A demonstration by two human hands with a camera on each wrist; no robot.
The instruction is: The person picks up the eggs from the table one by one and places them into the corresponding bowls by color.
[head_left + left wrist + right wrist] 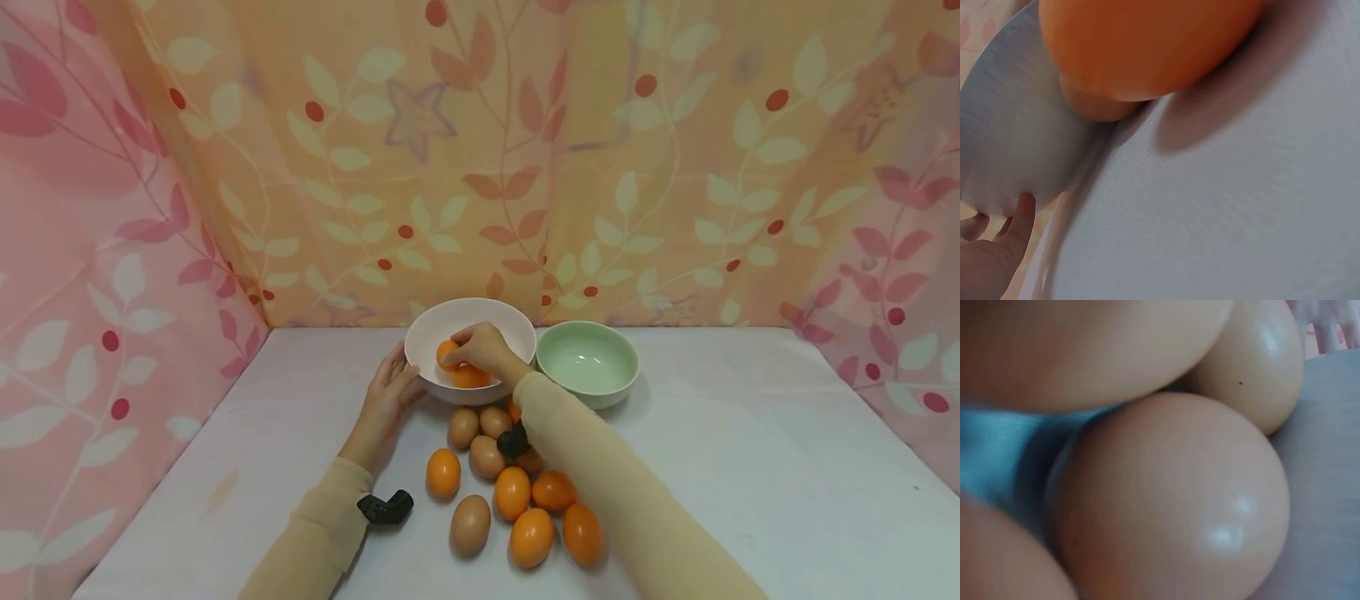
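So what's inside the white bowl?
Inside the white bowl is at least one orange egg, plus another egg pinched by the right hand. It covers part of the interior; anything beneath is hidden.

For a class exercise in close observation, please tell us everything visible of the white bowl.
The white bowl is round, wide at the rim and smooth-walled, perhaps ceramic or plastic. It stands open side up on the table. An orange egg lies inside, and the right hand holds another within it. The left hand touches its left side. Brown eggs lie just in front. The green bowl sits close on its right; whether the two touch is unclear.
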